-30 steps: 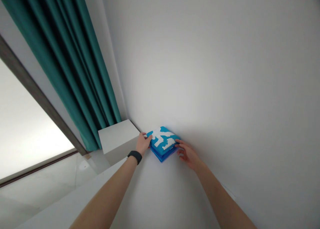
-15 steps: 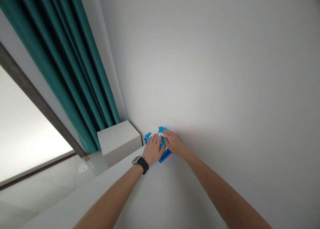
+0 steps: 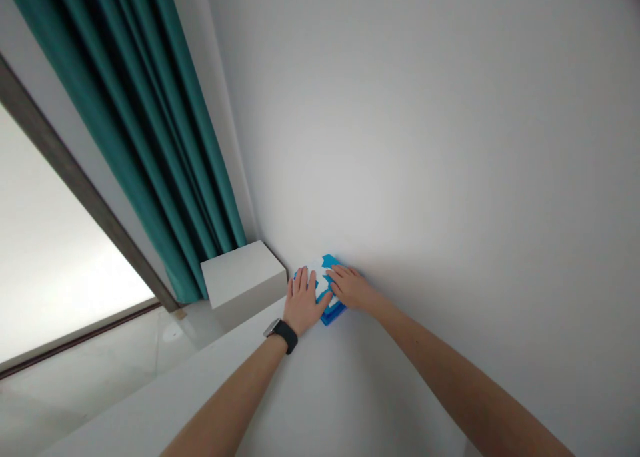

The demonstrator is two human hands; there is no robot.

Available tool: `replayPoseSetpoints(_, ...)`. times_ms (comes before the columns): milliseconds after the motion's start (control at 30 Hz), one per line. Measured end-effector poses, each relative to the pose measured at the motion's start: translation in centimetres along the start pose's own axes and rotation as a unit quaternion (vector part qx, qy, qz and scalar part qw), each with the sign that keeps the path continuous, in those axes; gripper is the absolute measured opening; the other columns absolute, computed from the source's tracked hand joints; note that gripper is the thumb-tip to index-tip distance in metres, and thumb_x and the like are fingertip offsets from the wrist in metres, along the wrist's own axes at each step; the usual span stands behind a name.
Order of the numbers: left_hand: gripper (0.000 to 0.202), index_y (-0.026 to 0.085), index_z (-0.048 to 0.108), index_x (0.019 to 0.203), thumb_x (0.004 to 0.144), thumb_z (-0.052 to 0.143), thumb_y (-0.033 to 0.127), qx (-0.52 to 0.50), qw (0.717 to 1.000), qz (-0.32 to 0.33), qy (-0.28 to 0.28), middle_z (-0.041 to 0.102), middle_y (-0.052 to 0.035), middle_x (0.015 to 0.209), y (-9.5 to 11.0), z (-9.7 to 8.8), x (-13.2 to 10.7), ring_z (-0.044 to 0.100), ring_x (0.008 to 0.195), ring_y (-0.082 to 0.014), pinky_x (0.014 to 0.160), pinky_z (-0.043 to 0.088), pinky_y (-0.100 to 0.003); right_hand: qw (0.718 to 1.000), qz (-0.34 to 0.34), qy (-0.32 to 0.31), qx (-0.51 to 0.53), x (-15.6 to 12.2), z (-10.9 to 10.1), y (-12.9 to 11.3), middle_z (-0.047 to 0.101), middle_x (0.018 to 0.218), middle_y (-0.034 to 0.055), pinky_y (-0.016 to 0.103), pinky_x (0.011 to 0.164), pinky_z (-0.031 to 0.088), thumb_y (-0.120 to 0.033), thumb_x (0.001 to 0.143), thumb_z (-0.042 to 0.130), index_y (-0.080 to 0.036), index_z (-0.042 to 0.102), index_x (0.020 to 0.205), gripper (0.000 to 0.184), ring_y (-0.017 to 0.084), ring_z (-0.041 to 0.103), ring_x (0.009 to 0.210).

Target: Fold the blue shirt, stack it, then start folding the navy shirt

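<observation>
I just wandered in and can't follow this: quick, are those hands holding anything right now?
Left hand: open, laid over the blue bundle, not gripping it.
Right hand: open, resting on the bundle too.

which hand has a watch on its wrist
The left hand: a watch with a black band circles its wrist. The right hand, also resting on the blue-and-white bundle, has a bare wrist.

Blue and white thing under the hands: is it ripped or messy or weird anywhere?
Nothing stands out. The blue and white bundle lies on the white surface, with the left hand and right hand on top. No rip or mess shows; the hands hide part of it.
</observation>
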State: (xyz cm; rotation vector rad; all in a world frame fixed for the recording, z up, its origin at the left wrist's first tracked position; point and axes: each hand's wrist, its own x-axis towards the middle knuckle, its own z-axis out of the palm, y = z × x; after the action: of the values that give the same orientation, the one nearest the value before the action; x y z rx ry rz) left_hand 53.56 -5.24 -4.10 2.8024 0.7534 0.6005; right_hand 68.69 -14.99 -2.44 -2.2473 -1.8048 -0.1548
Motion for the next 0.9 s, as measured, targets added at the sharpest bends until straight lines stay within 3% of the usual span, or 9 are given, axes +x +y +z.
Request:
replayPoseSetpoints(100,0.073,0.009,0.039,0.144,0.090,0.043,0.058,0.008,1.000,-0.007,-0.013,0.028,-0.0198,0.155,0.1,0.1,-0.1,0.019,0.145,-0.0333,0.116,0.017,-0.053,1.000,-0.012,-0.011,-0.002,2.4,-0.1,0.2,0.051,0.140,0.0160,0.040,0.112,0.028,-0.022,0.095,0.034,-0.012,0.053,0.133,0.044,0.023,0.043,0.131)
replayPoseSetpoints(233,0.074,0.012,0.040,0.144,0.089,0.043,0.062,0.013,1.000,-0.007,-0.016,0.030,-0.0182,0.154,0.2,-0.1,-0.2,0.016,0.145,-0.0361,0.114,0.016,-0.057,1.000,-0.021,-0.018,0.000,5.0,0.4,0.1,0.046,0.145,0.0159,0.035,0.113,0.026,-0.023,0.096,0.030,-0.008,0.048,0.137,0.047,0.020,0.037,0.136)
replayPoseSetpoints(533,0.075,0.017,0.036,0.146,0.088,0.041,0.064,-0.001,1.000,-0.004,-0.027,0.026,-0.0167,0.156,0.3,-0.3,-0.4,0.012,0.146,-0.0381,0.111,0.014,-0.065,0.998,0.036,-0.057,0.007,5.2,1.7,0.2,0.036,0.151,0.0157,0.043,0.114,0.023,-0.040,0.098,0.027,-0.011,0.040,0.144,0.057,0.025,0.025,0.143)
replayPoseSetpoints(700,0.084,0.011,0.019,0.151,0.089,0.040,0.064,-0.064,0.998,-0.001,-0.008,0.016,-0.0205,0.158,-0.3,0.6,-0.6,0.007,0.147,-0.0347,0.112,0.023,-0.056,0.996,0.055,-0.066,0.009,5.2,1.9,0.3,0.033,0.153,0.0152,0.044,0.114,0.023,-0.046,0.097,0.028,-0.013,0.037,0.146,0.060,0.027,0.024,0.143)
replayPoseSetpoints(900,0.073,0.014,0.008,0.153,0.096,0.034,0.052,-0.179,0.984,0.019,0.017,0.013,-0.0173,0.160,-2.5,2.6,-1.4,0.007,0.148,-0.0267,0.118,0.019,-0.049,0.997,0.057,-0.058,0.006,5.2,1.4,0.1,0.034,0.152,0.0185,0.044,0.114,0.021,-0.039,0.098,0.029,-0.009,0.038,0.145,0.057,0.027,0.027,0.142)
